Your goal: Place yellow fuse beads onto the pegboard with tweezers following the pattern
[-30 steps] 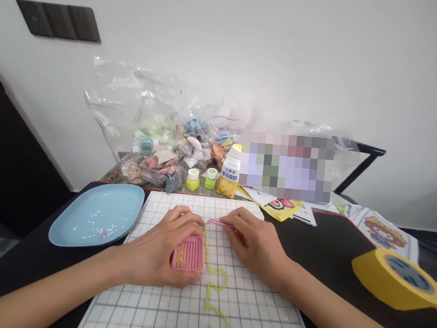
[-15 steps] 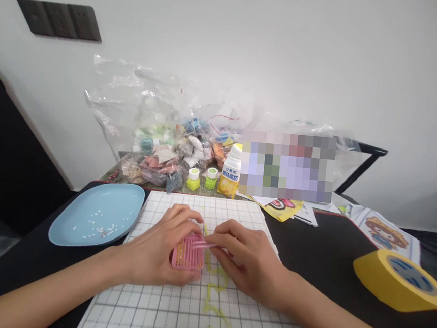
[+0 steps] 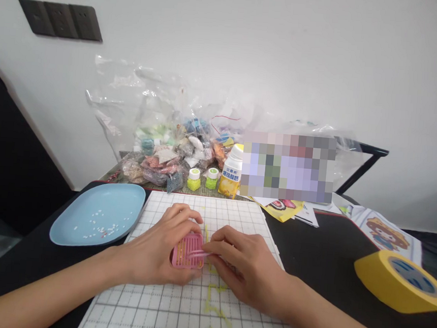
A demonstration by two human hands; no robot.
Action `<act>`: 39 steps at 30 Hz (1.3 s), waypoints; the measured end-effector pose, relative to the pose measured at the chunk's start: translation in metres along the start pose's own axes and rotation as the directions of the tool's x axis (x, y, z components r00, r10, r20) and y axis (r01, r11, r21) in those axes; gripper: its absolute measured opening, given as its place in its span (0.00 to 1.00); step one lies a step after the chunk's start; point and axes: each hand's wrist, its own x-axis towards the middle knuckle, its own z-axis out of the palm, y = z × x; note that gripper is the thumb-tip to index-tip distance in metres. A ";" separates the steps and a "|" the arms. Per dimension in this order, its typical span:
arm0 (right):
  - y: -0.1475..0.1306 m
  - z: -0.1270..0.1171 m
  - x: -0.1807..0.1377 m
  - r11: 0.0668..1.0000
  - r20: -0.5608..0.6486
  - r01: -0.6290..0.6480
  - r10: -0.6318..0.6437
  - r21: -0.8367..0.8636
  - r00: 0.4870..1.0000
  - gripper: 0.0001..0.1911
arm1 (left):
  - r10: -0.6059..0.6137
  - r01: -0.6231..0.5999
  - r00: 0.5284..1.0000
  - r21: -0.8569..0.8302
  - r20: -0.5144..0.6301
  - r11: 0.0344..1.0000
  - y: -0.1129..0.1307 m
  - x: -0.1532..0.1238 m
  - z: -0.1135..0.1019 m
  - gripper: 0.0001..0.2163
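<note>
1. Centrally, the left hand (image 3: 153,249) is grasping a pink ridged tray (image 3: 198,244) between thumb and fingers; the tray is lying over the middle of a white gridded board (image 3: 267,311), and yellow pieces are filling some of its grooves.
2. The right hand (image 3: 250,266) is pinching pink tweezers (image 3: 202,255), whose tips are pointing left over the tray; whether they are touching it cannot be told.
3. A curving yellow-green line (image 3: 224,316) is running along the board toward its near edge, partly passing behind the right hand.
4. At left, a light-blue plate (image 3: 85,198) is holding scattered small white pieces (image 3: 101,231).
5. Behind the board, two small white-capped jars (image 3: 193,183) are standing beside a yellow-and-white bottle (image 3: 231,173).
6. At right, a yellow tape roll (image 3: 384,285) is resting on the black counter (image 3: 325,260).
</note>
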 end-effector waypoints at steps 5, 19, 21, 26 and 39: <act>0.000 -0.001 0.001 1.000 -0.013 0.000 0.001 0.006 1.000 0.11 | -0.020 0.020 1.000 0.007 0.024 1.000 0.002 0.000 -0.002 0.20; 0.030 0.003 -0.001 0.952 -0.198 -0.266 0.234 -0.153 0.952 0.12 | -0.026 0.027 0.998 -0.005 0.055 1.000 0.000 0.001 -0.002 0.20; 0.030 0.003 -0.001 0.951 -0.186 -0.258 0.226 -0.168 0.956 0.12 | -0.025 0.026 0.999 -0.010 0.047 1.000 0.000 0.001 -0.002 0.20; 0.030 0.003 -0.001 0.949 -0.163 -0.252 0.223 -0.190 0.961 0.13 | -0.025 0.025 0.998 -0.006 0.053 1.000 0.000 0.001 -0.002 0.20; 0.031 0.004 -0.002 0.946 -0.141 -0.238 0.211 -0.220 0.967 0.11 | -0.036 0.036 0.996 -0.003 0.076 0.999 0.000 0.001 -0.003 0.21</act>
